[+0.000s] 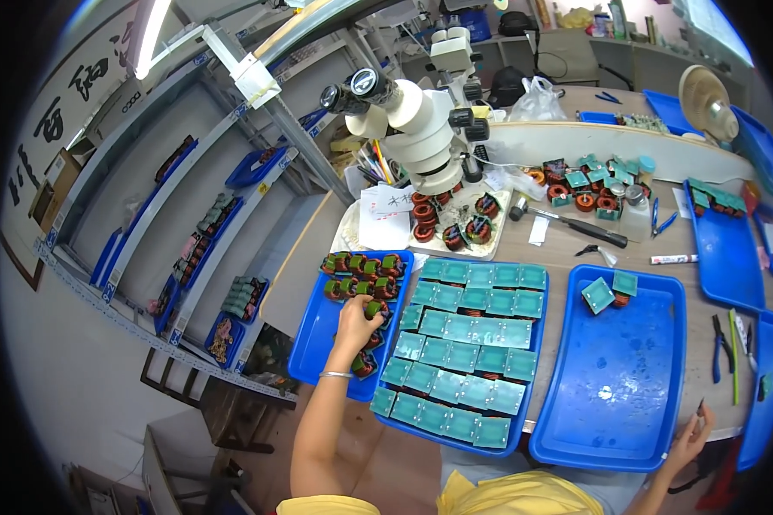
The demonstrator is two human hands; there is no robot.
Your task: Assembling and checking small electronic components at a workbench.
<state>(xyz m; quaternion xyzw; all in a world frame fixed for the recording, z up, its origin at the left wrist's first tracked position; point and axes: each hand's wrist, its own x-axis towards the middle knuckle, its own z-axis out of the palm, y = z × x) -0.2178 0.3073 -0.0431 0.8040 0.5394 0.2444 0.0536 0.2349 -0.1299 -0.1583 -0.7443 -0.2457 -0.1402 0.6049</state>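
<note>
My left hand (355,330) reaches into the left blue tray (311,352), fingers closed round a wound coil with a green top (375,310). More such coils (352,264) stand in rows at that tray's far end, and a few lie beside and below my hand. My right hand (689,439) is at the table's near right edge, fingers apart and partly bent, with nothing clearly in them. Nearest to it is the right blue tray (610,369), which holds two coils with teal square boards (599,294) at its far end. Between the hands, a blue tray carries rows of teal-topped pieces (477,328).
A microscope (421,129) stands behind the trays, with copper coils (478,228) on a pale board at its base. A hammer (567,225), pliers (721,348) and a marker (674,259) lie to the right. A shelf rack (189,189) rises at left.
</note>
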